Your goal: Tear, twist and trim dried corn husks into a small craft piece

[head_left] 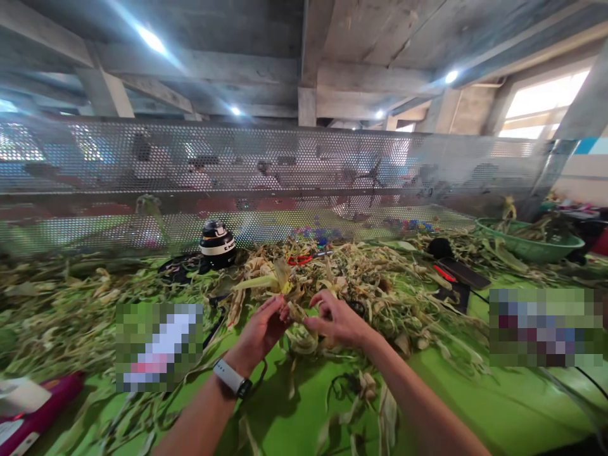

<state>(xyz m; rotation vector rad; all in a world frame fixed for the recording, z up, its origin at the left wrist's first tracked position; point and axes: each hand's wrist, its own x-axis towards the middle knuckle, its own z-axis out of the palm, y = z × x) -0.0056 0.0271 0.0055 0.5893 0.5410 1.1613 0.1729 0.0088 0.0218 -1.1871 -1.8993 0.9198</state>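
My left hand [266, 326], with a watch on its wrist, is closed around a dried husk [281, 278]. Pale, long leaves stick up from the fingers, with a yellow patch near their base. To its right is my right hand [335, 320], its thumb and bent forefinger apart. The thumb tip is close to a dry leaf end [297, 311] beside the left fingers; whether they touch is unclear. Below and behind both hands lie more dried husks [380, 285] in a tangled heap.
On the green table [446, 380] stand a black bottle [217, 244] and a green basin [532, 244]. Red-handled tools [299, 260] lie in the heap. Two blurred-out items flank my arms; a magenta object [61, 389] lies left. A perforated metal screen [285, 190] separates people beyond.
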